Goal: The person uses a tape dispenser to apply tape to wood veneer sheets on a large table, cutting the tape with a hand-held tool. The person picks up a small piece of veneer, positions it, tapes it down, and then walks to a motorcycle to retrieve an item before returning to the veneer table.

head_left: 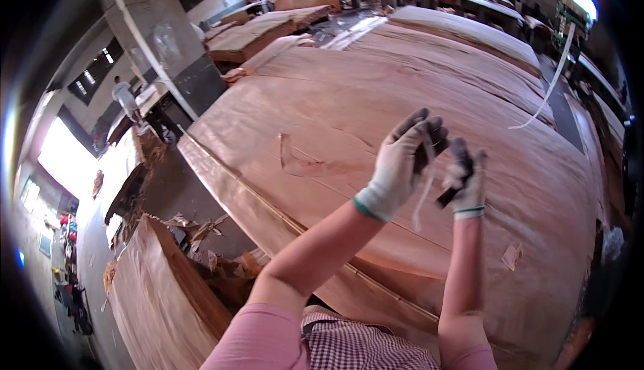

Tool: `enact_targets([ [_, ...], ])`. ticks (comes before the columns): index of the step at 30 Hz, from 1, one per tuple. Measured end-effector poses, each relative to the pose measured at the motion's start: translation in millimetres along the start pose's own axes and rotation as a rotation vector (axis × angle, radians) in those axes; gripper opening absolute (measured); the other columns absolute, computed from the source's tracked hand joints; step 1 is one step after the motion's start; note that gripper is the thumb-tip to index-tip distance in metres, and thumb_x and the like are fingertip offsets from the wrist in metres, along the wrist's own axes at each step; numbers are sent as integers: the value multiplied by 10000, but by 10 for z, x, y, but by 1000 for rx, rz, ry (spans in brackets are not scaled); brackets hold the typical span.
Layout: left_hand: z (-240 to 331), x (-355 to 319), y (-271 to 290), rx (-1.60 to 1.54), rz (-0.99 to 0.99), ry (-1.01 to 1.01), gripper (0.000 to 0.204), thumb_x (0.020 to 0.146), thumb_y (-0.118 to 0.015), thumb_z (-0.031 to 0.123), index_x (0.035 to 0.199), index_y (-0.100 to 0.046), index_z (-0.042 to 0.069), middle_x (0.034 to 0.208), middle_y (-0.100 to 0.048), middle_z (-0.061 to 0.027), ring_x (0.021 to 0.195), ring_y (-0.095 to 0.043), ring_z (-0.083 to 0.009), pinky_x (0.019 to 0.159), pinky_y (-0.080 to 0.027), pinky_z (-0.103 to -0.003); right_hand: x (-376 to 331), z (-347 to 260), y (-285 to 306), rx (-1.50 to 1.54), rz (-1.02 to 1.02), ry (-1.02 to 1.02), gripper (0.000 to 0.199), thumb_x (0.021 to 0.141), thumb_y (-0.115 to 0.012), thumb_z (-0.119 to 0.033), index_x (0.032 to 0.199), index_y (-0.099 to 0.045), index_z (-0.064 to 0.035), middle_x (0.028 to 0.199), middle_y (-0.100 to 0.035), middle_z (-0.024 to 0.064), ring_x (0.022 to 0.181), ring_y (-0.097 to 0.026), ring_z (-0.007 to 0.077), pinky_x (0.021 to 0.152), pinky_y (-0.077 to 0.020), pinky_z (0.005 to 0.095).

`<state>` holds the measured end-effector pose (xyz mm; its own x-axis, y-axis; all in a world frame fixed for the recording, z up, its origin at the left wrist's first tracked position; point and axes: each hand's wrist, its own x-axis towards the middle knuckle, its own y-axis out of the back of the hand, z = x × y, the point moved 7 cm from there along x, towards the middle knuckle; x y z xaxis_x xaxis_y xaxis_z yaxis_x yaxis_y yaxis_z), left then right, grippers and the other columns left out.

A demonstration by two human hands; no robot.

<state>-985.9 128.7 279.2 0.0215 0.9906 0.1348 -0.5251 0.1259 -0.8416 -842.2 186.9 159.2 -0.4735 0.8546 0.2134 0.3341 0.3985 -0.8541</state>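
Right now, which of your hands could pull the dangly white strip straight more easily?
Probably the left hand. Its gloved fingers are already pinching the top of the white strip, which hangs down between both hands above the veneer sheet. The right hand is busy gripping a small dark tool.

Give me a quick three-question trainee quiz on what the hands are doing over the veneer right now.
1. True or false: both hands wear gloves.
2. What hangs between the left hand and the right hand? A) white tape B) a hammer C) a brush
3. What lies under the hands?

Key:
1. True.
2. A, a white tape strip.
3. A wide veneer sheet, with a torn patch left of the hands.
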Motion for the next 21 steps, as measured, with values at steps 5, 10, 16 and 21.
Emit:
enact_targets([
  [5,758,-180,740,163,46,16,324,955,-479,89,1272,-477,25,1119,-620,-130,993,-626,-251,906,-526,-394,-430,1278,-826,-801,-13,-377,310,859,-677,-242,1081,-644,-30,864,-681,16,543,-428,-2,471,-319,159],
  [10,1877,38,2185,280,114,-100,297,951,-486,96,1234,-519,9,1132,-618,-126,1001,-626,-260,891,-529,-383,-428,2138,-786,-777,223,-503,198,869,-643,-94,1034,-646,16,866,-671,34,663,-526,40,598,-440,205],
  [16,2390,83,4230,504,243,241,299,933,-519,79,1220,-533,0,1083,-642,-141,966,-640,-235,876,-526,-339,-12,3287,-964,-948,428,-652,274,881,-615,-89,1130,-599,25,843,-639,19,759,-570,81,717,-465,235],
  [21,2751,648,5212,748,145,282,228,920,-528,45,1126,-610,-7,1040,-664,-134,960,-641,-202,866,-527,-320,578,3998,-1134,-699,346,-740,339,920,-566,-180,1211,-522,-13,751,-587,-5,585,-481,42,529,-385,189],
])
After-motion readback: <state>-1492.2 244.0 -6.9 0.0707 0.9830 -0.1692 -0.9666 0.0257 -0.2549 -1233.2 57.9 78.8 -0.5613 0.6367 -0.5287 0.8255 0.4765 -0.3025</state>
